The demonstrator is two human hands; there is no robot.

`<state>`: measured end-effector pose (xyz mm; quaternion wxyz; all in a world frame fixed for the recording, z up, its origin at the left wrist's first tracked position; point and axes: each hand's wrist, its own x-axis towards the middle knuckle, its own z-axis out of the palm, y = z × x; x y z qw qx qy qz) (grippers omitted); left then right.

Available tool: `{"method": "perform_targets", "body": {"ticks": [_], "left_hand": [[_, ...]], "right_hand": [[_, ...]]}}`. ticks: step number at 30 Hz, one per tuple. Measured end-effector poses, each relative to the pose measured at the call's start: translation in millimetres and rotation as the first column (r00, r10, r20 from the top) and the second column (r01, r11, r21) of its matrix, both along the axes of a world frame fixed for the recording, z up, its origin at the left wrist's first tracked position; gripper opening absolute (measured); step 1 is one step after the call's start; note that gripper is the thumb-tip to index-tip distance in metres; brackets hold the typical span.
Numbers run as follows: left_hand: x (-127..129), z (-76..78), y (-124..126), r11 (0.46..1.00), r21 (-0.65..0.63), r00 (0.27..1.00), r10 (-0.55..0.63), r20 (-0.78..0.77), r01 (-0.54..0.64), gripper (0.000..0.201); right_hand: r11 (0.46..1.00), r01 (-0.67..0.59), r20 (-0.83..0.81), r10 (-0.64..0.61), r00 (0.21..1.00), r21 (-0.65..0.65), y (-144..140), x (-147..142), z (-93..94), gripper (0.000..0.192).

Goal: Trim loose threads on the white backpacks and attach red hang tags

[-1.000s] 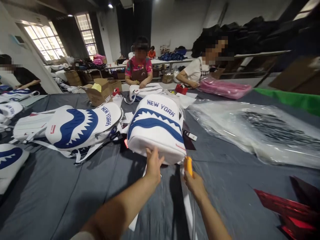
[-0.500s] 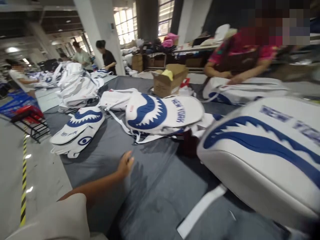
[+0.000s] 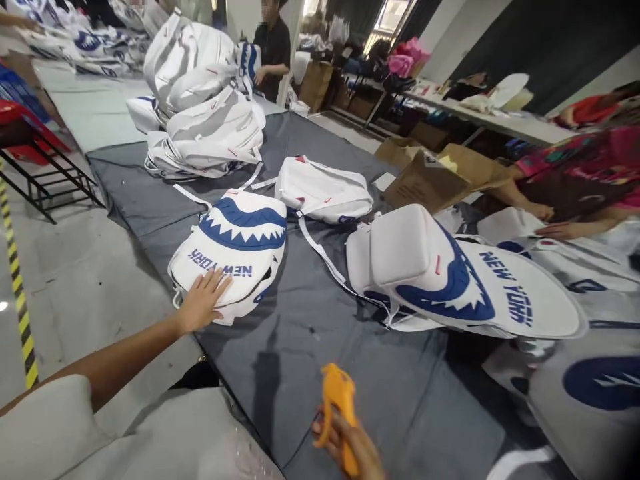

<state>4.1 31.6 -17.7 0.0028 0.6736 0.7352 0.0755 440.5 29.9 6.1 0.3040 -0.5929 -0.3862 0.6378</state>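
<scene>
My left hand (image 3: 204,301) lies flat, fingers spread, on a white backpack (image 3: 235,233) with a blue toothed pattern and "NEW YORK" lettering. The backpack rests on the grey cloth-covered table (image 3: 300,360) near its left edge. Low in the view, my right hand (image 3: 353,440) is closed around an orange hand tool (image 3: 341,390) with a looped grip; its exact kind is unclear. This tool is held above the cloth, apart from the bags. To the right lies another white-and-blue backpack (image 3: 400,247), and a plain-sided white backpack (image 3: 323,190) sits behind.
A tall pile of white backpacks (image 3: 200,100) stands at the far left. An open cardboard box (image 3: 425,183) is at the back right, close to a co-worker's hands (image 3: 560,227) on a white bag. More backpack material (image 3: 590,380) lies at the right edge.
My view has turned left and down. My left hand has moved from above the cloth onto the left backpack. My right hand with the orange tool has come into view.
</scene>
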Motion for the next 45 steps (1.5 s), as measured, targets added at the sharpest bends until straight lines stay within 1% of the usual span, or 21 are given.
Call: {"method": "perform_targets", "body": {"ticks": [4, 7, 9, 13, 17, 19, 21, 22, 24, 25, 26, 27, 29, 31, 32, 34, 36, 38, 39, 41, 45], "left_hand": [[-30, -18.3, 2, 0.998, -0.007, 0.989, -0.059, 0.132, 0.061, 0.073], [-39, -22.2, 18, 0.995, 0.003, 0.966, -0.099, 0.238, 0.101, 0.066], [-40, -17.0, 25, 0.995, 0.027, 0.944, -0.097, 0.317, 0.093, 0.063], [-35, 18.7, 24, 0.995, 0.092, 0.934, -0.057, 0.352, 0.026, 0.051], [-17, 88.0, 25, 0.977, 0.215, 0.890, -0.105, 0.444, 0.009, 0.037], [-14, 126.7, 33, 0.938, 0.345, 0.722, -0.208, 0.660, -0.045, 0.022], [-25, 155.4, 45, 0.887, 0.401, 0.407, -0.287, 0.867, -0.228, 0.023], [-36, 162.1, 52, 0.870, 0.359, 0.244, -0.287, 0.926, -0.338, 0.032], [-68, 155.4, 62, 0.858, 0.169, -0.027, -0.208, 0.978, -0.485, 0.049], [-86, 142.4, 65, 0.862, 0.066, -0.103, -0.136, 0.985, -0.502, 0.052], [-106, 124.6, 66, 0.863, -0.016, -0.114, -0.048, 0.992, -0.505, 0.050], [-126, 104.1, 64, 0.863, -0.077, -0.078, 0.043, 0.996, -0.500, 0.047], [-165, 63.5, 56, 0.844, -0.119, 0.092, 0.195, 0.976, -0.523, 0.041], [-195, 35.9, 43, 0.826, -0.114, 0.216, 0.274, 0.937, -0.552, 0.042], [-204, 29.6, 36, 0.829, -0.107, 0.244, 0.282, 0.928, -0.550, 0.043], [-206, 30.7, 29, 0.892, -0.002, 0.369, 0.188, 0.910, -0.452, 0.047], [-191, 41.3, 30, 0.973, 0.186, 0.590, -0.069, 0.804, -0.140, 0.053], [-169, 47.8, 42, 0.942, 0.258, 0.733, -0.329, 0.595, 0.213, 0.065], [-159, 46.5, 52, 0.919, 0.227, 0.770, -0.395, 0.502, 0.323, 0.072], [-146, 35.5, 74, 0.924, 0.120, 0.830, -0.378, 0.410, 0.362, 0.083], [-150, 11.9, 106, 0.981, 0.021, 0.890, -0.186, 0.416, 0.195, 0.080]], "right_hand": [[0.991, -0.075, -0.026, 0.073, 0.997, -0.113, -10, -112, -26.8, 0.061], [0.986, -0.059, -0.070, 0.049, 0.996, -0.158, 3, -157, -49.5, 0.059], [0.986, -0.119, -0.131, 0.103, 0.986, -0.118, 10, -182, -60.6, 0.054], [0.979, -0.202, -0.219, 0.191, 0.957, -0.030, -2, -219, -60.6, 0.049], [0.978, -0.193, -0.292, 0.207, 0.934, 0.075, -40, -204, -18.6, 0.050], [0.973, -0.183, -0.282, 0.215, 0.935, 0.138, -55, -185, 17.7, 0.048], [0.958, -0.184, -0.239, 0.236, 0.942, 0.221, -61, -179, 60.2, 0.043], [0.944, -0.190, -0.216, 0.252, 0.943, 0.270, -61, -184, 80.8, 0.040], [0.901, -0.215, -0.170, 0.295, 0.940, 0.376, -53, -212, 113.6, 0.034], [0.874, -0.236, -0.128, 0.317, 0.940, 0.426, -46, -233, 123.6, 0.033], [0.842, -0.269, -0.065, 0.336, 0.940, 0.467, -39, -256, 128.7, 0.032], [0.813, -0.308, 0.017, 0.345, 0.938, 0.493, -31, -279, 129.2, 0.033], [0.792, -0.353, 0.170, 0.310, 0.935, 0.499, -16, -320, 118.8, 0.034], [0.824, -0.345, 0.224, 0.270, 0.936, 0.449, -6, -346, 101.9, 0.034], [0.850, -0.318, 0.209, 0.250, 0.945, 0.420, -4, -354, 94.6, 0.034], [0.899, -0.206, 0.136, 0.166, 0.977, 0.387, -5, -361, 87.4, 0.040], [0.935, -0.017, 0.052, -0.002, 0.999, 0.354, -6, -362, 90.6, 0.052], [0.944, 0.185, 0.015, -0.196, 0.980, 0.273, -5, -359, 99.1, 0.062], [0.942, 0.253, 0.014, -0.263, 0.965, 0.221, -4, -356, 103.7, 0.064], [0.942, 0.298, 0.040, -0.308, 0.951, 0.152, -2, -349, 112.1, 0.062], [0.959, 0.149, 0.223, -0.204, 0.953, 0.240, 5, -329, 128.6, 0.061]]}}
